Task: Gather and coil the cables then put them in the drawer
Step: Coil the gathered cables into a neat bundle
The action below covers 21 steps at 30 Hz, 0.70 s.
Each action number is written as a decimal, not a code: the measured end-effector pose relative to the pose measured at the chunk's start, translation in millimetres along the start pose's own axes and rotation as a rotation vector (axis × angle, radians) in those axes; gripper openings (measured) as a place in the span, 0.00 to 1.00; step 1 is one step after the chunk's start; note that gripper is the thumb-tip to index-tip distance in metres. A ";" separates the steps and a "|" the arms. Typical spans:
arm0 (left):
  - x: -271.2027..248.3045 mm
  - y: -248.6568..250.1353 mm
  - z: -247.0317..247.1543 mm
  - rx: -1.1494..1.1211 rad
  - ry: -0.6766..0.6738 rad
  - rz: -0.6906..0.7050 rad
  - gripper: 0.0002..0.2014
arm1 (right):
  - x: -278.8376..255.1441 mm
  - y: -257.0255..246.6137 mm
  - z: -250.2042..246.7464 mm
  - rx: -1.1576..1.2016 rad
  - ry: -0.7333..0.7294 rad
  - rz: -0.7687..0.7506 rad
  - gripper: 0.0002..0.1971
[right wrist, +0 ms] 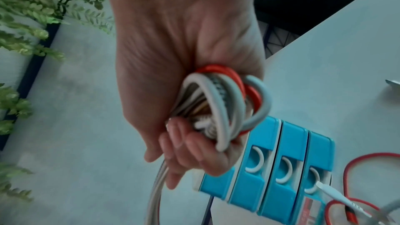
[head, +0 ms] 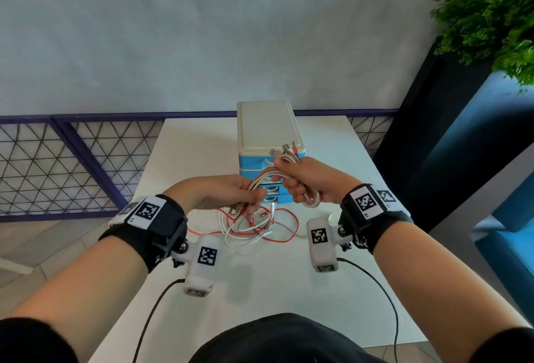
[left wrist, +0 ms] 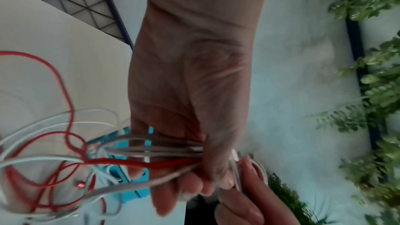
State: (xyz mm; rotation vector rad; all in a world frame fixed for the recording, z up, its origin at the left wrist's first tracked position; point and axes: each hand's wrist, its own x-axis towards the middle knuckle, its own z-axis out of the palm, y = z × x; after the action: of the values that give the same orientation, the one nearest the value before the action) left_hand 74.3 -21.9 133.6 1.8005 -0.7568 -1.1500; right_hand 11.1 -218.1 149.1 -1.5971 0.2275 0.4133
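Coiling is partly done: nearest us, red and white cables [head: 254,229] lie loose on the white table [head: 332,137]; above them our left hand [head: 222,192] pinches the strands while our right hand [head: 312,180] clutches the wound loops [right wrist: 227,102]; beyond, the blue drawer unit [head: 271,143] appears closed, nothing stowed yet.

White table [head: 202,299] in front of you, far edge against purple mesh railing. Drawer unit [head: 267,137] stands at far middle of table: cream top, blue drawer fronts facing you, all drawers closed. Just in front of unit, on tabletop, your loose tangle of red and white cables [head: 257,229] lies in overlapping loops, upper strands lifting off surface. Small metal plug end [head: 329,215] lies just right of tangle.
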 end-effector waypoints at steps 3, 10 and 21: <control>-6.2 -9.4 -0.8 -0.168 0.003 0.013 0.15 | -1.4 -1.0 -10.6 0.022 0.008 -0.014 0.15; -11.5 -8.4 4.0 -0.111 0.003 -0.011 0.16 | 6.8 5.8 -8.2 -0.053 0.110 -0.086 0.13; 5.3 12.4 50.4 0.243 0.420 0.156 0.13 | 19.3 15.0 12.2 0.023 0.058 -0.063 0.32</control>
State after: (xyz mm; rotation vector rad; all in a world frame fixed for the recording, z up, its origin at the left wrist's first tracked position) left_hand 29.5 -48.6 131.4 2.0522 -0.7902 -0.5667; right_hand 21.4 -205.1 127.3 -1.5911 0.2242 0.3146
